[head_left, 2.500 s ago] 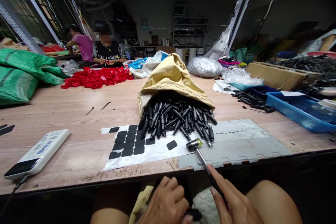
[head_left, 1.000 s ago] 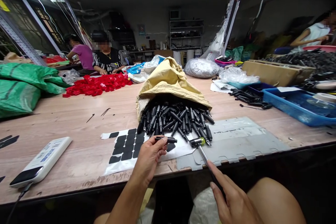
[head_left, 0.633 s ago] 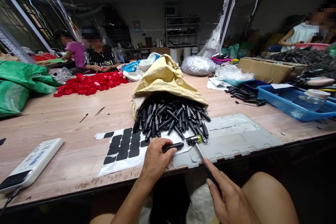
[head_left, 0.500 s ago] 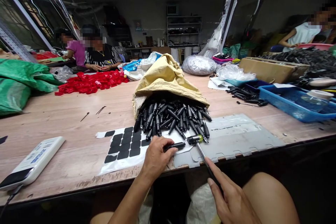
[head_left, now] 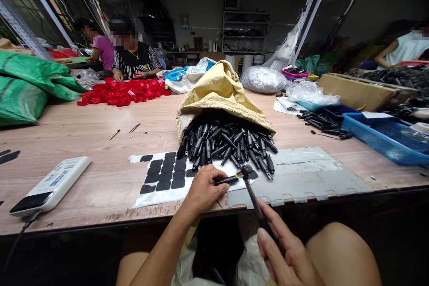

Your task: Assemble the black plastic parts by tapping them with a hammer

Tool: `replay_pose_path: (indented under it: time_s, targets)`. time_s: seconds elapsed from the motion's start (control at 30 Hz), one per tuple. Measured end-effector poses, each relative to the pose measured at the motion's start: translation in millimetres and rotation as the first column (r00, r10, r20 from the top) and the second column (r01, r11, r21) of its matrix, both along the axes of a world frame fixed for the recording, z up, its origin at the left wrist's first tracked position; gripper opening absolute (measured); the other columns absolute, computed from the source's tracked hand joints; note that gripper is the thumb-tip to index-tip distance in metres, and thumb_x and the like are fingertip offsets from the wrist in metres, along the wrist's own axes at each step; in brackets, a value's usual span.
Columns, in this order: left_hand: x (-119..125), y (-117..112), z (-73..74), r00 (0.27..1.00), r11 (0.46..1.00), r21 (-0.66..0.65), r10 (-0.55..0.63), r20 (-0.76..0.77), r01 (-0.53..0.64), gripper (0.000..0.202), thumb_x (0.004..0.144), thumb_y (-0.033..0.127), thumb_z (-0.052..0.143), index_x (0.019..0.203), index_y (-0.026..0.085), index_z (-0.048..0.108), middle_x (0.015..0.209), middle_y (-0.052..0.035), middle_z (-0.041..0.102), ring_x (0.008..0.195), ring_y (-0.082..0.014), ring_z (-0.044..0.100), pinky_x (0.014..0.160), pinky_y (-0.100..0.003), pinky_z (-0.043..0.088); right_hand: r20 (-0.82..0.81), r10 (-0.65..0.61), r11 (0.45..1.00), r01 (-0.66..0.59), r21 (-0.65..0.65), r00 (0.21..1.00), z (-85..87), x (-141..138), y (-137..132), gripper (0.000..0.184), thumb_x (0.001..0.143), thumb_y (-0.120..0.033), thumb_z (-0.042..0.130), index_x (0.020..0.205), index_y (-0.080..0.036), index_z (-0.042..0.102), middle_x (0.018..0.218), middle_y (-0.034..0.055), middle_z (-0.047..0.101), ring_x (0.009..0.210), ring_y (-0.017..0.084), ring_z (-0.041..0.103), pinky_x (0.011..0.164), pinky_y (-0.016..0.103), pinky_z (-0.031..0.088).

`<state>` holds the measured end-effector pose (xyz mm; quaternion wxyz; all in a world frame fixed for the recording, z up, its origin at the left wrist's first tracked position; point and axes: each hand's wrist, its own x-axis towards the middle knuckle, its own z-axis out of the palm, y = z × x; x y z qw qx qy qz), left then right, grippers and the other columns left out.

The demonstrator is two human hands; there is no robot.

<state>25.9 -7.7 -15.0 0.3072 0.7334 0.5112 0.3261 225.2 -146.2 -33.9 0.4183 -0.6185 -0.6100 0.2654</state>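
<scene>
The left fingers (head_left: 217,172) hide one end of a black tube (head_left: 228,180); the right fingers (head_left: 277,223) cover the lower handle of a hammer (head_left: 252,193). Whether hammer and tube touch is unclear. A yellow sack (head_left: 223,82) hides the back of the tube pile (head_left: 229,145). The picture's sides cut off a green bag (head_left: 25,87) and a blue tray (head_left: 372,142).

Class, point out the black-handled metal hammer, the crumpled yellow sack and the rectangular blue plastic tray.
Metal hammer (head_left: 252,196), head view: its shaft.
Yellow sack (head_left: 221,89), head view: front, above its opening.
Blue tray (head_left: 371,140), head view: near wall.
</scene>
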Motion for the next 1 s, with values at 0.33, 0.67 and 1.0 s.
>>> replay_pose_path:
  time_s: [0.33,0.67,1.0]
  targets:
    - [1,2,-0.3,1.0,1.0,0.014,0.006,0.016,-0.007,0.018,0.071,0.013,0.072,0.084,0.021,0.079,0.084,-0.0024,0.066,0.086,-0.0198,0.057,0.078,-0.031,0.042,0.259,0.156,0.957,-0.211,0.199,0.953,-5.0,-4,12,0.053,0.099,-0.027,0.047,0.152,-0.022,0.042,0.146,0.0044,0.057,0.133,0.019,0.055,0.11,0.028,0.044]
    - [0,2,-2.4,1.0,1.0,0.021,0.013,-0.001,-0.013,0.016,0.071,0.013,0.073,0.084,0.02,0.078,0.085,-0.0015,0.067,0.088,-0.0195,0.057,0.081,-0.031,0.042,0.206,0.095,0.957,-0.146,0.251,0.974,-0.9,3,11,0.056,0.098,-0.027,0.05,0.153,-0.022,0.042,0.147,0.0049,0.055,0.133,0.021,0.055,0.111,0.031,0.044]
    - [-2,0,-2.8,1.0,1.0,0.024,-0.018,0.002,0.018,0.012,0.085,0.025,0.065,0.088,0.022,0.076,0.089,-0.0015,0.066,0.091,-0.02,0.057,0.083,-0.032,0.04,0.095,-0.017,0.993,0.005,0.118,0.995,-13.0,15,11,0.055,0.097,-0.04,0.05,0.149,-0.023,0.048,0.145,0.0037,0.057,0.134,0.021,0.053,0.112,0.032,0.042]
